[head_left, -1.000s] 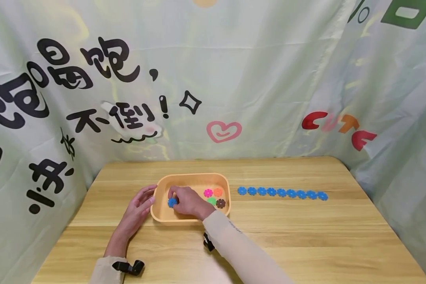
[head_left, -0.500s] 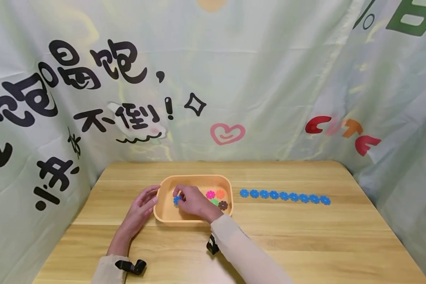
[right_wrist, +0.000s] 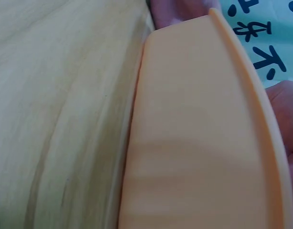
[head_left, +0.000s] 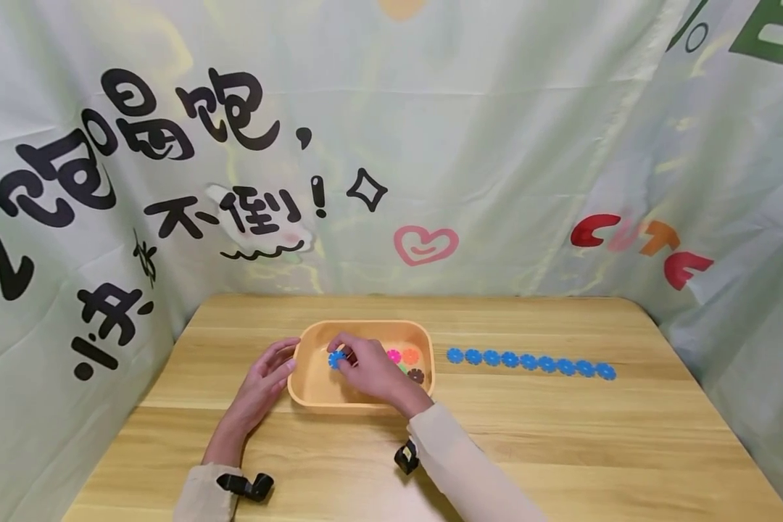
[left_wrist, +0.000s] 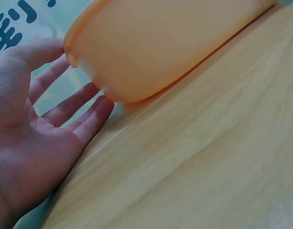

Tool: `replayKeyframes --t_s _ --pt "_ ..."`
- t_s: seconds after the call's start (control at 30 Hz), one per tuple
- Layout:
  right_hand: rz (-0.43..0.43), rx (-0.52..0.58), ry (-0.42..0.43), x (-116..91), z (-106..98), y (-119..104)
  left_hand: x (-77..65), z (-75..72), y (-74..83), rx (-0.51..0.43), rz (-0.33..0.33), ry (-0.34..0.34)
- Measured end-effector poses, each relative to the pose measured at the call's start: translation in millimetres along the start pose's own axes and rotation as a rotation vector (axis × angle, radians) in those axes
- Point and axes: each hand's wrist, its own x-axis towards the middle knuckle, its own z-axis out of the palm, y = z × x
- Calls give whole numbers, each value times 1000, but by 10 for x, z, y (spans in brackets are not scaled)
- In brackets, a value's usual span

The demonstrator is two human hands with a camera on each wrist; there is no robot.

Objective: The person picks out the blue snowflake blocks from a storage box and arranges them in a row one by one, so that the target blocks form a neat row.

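Observation:
Inside the orange tray [head_left: 308,386], my right hand [head_left: 377,371] pinches a blue flower-shaped disc [head_left: 336,360] between thumb and fingers. My left hand [head_left: 261,384] touches the tray's left end from outside. The left wrist view shows that hand's thumb at the rim and its fingertips against the outer wall [left_wrist: 137,52]. Also in the tray are a pink disc [head_left: 394,356], an orange disc [head_left: 410,356], a brown disc [head_left: 416,376] and a green disc [head_left: 402,368], mostly hidden behind the right hand. The right wrist view shows mainly the tray's outer side [right_wrist: 194,119].
A row of several blue flower-shaped discs [head_left: 528,362] lies on the wooden table [head_left: 535,435] to the right of the tray. A printed curtain [head_left: 496,159] hangs behind the table and along both sides.
My right hand has moved the blue disc slightly right and away from the tray's near side, covering more of the green disc. My left hand stays at the tray's end. The head view has shifted slightly.

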Motion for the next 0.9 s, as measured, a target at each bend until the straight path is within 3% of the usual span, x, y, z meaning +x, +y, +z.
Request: replayKeyframes --t_s 0.53,0.9 --pt "-40 112 88 -221 -214 -26 2 -33 22 -7 14 -7" --pt "-71 110 118 -357 -352 -53 10 4 -5 -31 35 -16"
